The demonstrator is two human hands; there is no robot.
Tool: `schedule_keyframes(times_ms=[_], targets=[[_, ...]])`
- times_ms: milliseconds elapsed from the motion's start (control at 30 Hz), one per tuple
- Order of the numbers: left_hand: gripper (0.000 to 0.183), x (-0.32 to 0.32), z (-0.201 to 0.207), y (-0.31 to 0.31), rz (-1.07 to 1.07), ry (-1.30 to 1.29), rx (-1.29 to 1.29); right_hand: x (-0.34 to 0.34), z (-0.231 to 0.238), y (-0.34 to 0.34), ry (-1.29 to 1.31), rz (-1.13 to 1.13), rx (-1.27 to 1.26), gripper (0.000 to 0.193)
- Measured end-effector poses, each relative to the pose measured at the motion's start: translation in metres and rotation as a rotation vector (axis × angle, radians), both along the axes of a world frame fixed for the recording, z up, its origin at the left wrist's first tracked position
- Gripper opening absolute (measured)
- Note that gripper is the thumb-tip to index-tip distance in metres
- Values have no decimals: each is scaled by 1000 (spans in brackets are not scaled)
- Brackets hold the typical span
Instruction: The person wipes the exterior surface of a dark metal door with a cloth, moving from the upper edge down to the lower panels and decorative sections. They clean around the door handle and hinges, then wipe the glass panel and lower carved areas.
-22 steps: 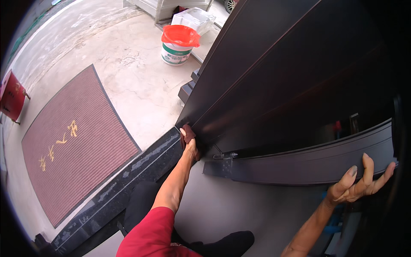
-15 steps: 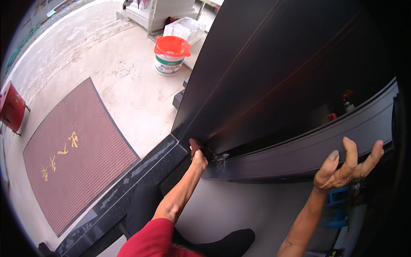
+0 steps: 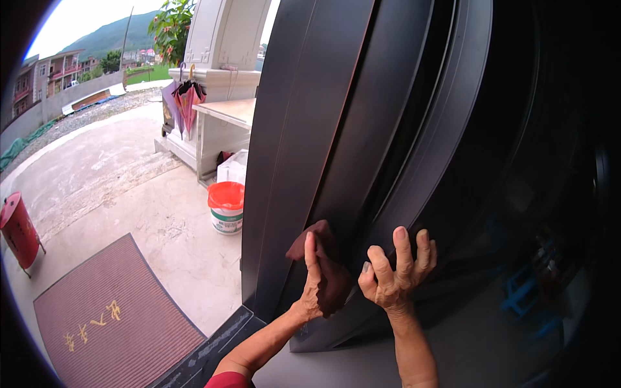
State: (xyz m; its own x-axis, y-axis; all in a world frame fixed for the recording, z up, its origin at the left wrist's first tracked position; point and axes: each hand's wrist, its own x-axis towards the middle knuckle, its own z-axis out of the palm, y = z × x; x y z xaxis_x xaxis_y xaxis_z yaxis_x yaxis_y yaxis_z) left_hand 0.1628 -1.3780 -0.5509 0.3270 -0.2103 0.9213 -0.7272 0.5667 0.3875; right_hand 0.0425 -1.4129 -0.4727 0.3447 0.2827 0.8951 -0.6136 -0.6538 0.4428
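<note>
A dark maroon cloth (image 3: 334, 278) is in my left hand (image 3: 313, 290), which spreads it against the lower part of a tall dark door panel (image 3: 307, 129). One finger of that hand points upward along the cloth. To its right, my right hand (image 3: 397, 275) has its fingers apart and slightly bent, with nothing in it. It is beside the grey edge strip (image 3: 446, 123) of the door; I cannot tell whether the fingertips touch the surface.
Outside on the left lie a ribbed brown mat (image 3: 116, 317) and a red drum on legs (image 3: 21, 229). A white bucket with a red liner (image 3: 226, 216) stands by a table (image 3: 229, 110). Umbrellas (image 3: 186, 103) hang behind. Blue stools (image 3: 521, 294) show dimly at right.
My left hand has brought the cloth up from the threshold corner onto the door panel. My right hand has come closer to the left one. The view has tilted upward.
</note>
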Motion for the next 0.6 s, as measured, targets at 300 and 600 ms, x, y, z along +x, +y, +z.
schedule_keyframes(times_ms=[300,600], targets=[[67,35,195,-45,518,-467,-161,-16,7,1,33,-34,-42,14],[69,31,117,-61,314,-309,73,-22,-2,-3,1,254,104,35]])
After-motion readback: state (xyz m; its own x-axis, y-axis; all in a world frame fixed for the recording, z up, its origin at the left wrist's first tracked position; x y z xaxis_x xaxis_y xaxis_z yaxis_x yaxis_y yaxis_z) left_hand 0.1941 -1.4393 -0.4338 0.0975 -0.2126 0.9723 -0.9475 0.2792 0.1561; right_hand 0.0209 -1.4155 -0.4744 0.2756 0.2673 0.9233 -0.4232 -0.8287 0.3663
